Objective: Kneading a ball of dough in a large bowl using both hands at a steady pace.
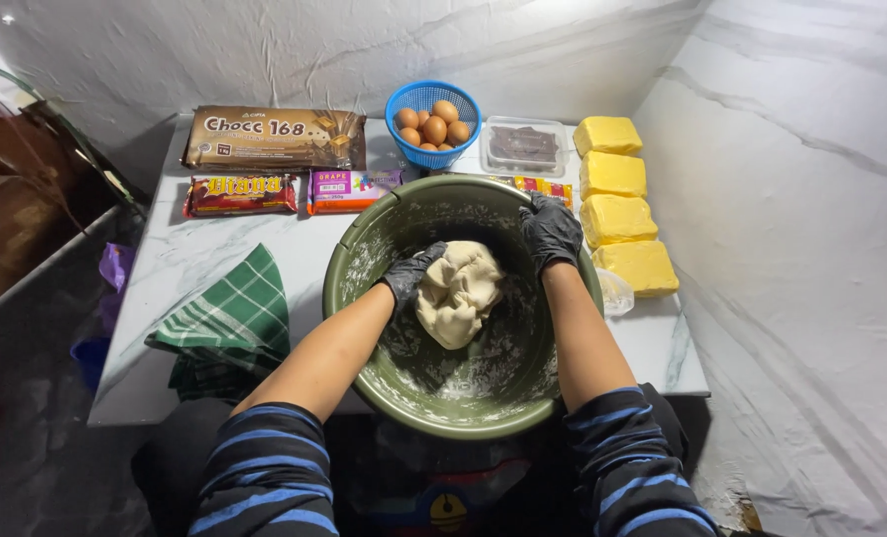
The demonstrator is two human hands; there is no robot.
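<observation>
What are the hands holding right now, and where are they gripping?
The left hand presses into the left side of the dough. The right hand grips the far rim of the green basin.

White marble-look table (195, 261). Green basin (356, 261) at front centre. Left of basin: green checked cloth (232, 320). Behind basin: three wrapped packets, blue basket of eggs (432, 121), clear tub (524, 145), contents possibly chocolate. Right of basin: four yellow blocks (617, 200) in row.
</observation>
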